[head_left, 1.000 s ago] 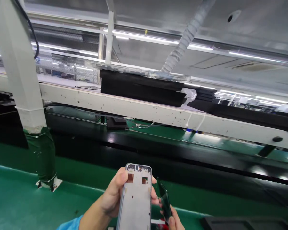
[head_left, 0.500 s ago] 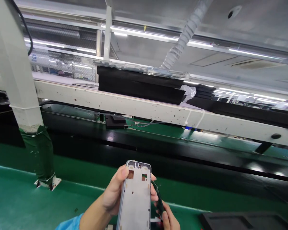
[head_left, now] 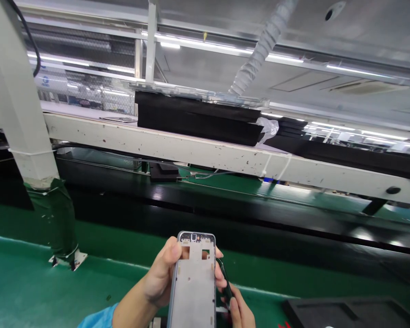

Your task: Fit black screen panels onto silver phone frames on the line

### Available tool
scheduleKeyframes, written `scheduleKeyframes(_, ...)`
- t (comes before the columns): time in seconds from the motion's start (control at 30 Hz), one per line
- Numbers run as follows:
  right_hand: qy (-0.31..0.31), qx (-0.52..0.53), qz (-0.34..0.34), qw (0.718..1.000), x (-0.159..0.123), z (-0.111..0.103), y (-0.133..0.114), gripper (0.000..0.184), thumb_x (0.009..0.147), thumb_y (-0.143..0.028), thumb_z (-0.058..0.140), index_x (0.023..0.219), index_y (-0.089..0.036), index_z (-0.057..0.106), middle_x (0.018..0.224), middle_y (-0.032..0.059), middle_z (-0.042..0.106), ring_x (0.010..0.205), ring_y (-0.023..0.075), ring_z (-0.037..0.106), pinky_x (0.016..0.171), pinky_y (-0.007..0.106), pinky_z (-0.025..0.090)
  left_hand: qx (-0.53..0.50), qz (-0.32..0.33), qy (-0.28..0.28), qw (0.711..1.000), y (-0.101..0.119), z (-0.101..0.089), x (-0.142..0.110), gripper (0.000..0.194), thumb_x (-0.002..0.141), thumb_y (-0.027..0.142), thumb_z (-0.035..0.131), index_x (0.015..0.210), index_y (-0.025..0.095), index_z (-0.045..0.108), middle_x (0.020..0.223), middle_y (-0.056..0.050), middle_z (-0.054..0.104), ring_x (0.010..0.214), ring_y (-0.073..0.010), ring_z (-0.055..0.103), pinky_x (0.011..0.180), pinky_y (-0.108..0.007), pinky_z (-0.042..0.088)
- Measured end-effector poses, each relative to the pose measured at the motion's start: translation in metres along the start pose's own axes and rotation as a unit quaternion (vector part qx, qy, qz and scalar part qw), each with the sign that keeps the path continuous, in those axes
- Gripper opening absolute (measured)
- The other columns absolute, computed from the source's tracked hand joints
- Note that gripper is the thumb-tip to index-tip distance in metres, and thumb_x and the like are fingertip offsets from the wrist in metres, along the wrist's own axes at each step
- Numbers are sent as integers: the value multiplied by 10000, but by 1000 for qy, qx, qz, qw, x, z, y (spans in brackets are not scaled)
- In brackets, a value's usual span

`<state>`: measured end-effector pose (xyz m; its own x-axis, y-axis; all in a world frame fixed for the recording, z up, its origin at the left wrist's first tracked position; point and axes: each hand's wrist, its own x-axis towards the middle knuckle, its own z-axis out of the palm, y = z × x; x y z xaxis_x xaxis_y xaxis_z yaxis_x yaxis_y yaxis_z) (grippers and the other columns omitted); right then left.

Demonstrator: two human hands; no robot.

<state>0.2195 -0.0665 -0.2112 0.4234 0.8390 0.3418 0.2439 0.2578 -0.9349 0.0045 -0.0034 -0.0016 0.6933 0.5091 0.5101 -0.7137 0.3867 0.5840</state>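
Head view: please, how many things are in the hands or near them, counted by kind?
Metal phone frame, in left hand: 1
Thin black panel, in right hand: 1
Black tray: 1
Total: 3

Light blue fabric sleeve (head_left: 97, 317), plain and matt, with only a small corner in view at the lower frame edge; soft, slightly loose opening around the arm. Bare left forearm (head_left: 131, 312), uncovered from sleeve opening to wrist, tapering toward the hand. Bare left hand (head_left: 160, 275), broad across the palm, with slender fingers. Bare right hand (head_left: 241, 312), partly cut off by the lower frame edge; short, neatly trimmed thumbnail. Sleeve as the only clothing in view.
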Motion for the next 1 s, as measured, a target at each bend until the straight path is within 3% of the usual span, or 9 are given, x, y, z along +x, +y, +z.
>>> scheduleKeyframes(0.17,-26,-8,-36,999,4,-8,-2,507,951,-604,619,1194,-189,780,1199,126,779,1061,295,767,878,317,643,16,-35,13,999,2,1,-1,680,838,615,724,1147,11,758,935,-193,808,866,-256,797,760,-263,622)
scheduleKeyframes(0.27,-21,-9,-40,999,3,-6,-6,481,963,-580,617,1205,-196,774,1226,123,768,1074,295,763,881,326,644,23,-39,18,999,1,1,-1,691,829,632,722,1136,14,763,925,-199,804,849,-267,797,731,-270,622)
scheduleKeyframes(0.4,-15,-7,-36,999,2,-5,-11,489,954,-589,627,1208,-199,776,1228,122,765,1063,298,767,871,331,649,27,-35,10,999,-1,-1,-1,698,840,647,695,1140,20,762,921,-198,801,841,-281,793,656,-272,611)
scheduleKeyframes(0.8,-22,-10,-17,1000,0,-4,-17,515,947,-613,621,1204,-194,773,1226,128,768,1065,295,763,880,335,644,37,-61,39,997,3,6,-1,666,809,647,736,1105,53,785,899,-165,803,835,-251,788,781,-297,617)
scheduleKeyframes(1.0,-26,-38,-31,998,2,1,-28,552,956,-648,572,1165,-182,780,1154,134,794,1037,281,773,905,316,627,44,-63,58,995,-1,3,0,693,797,659,740,1097,36,783,898,-190,800,838,-285,789,780,-332,624)
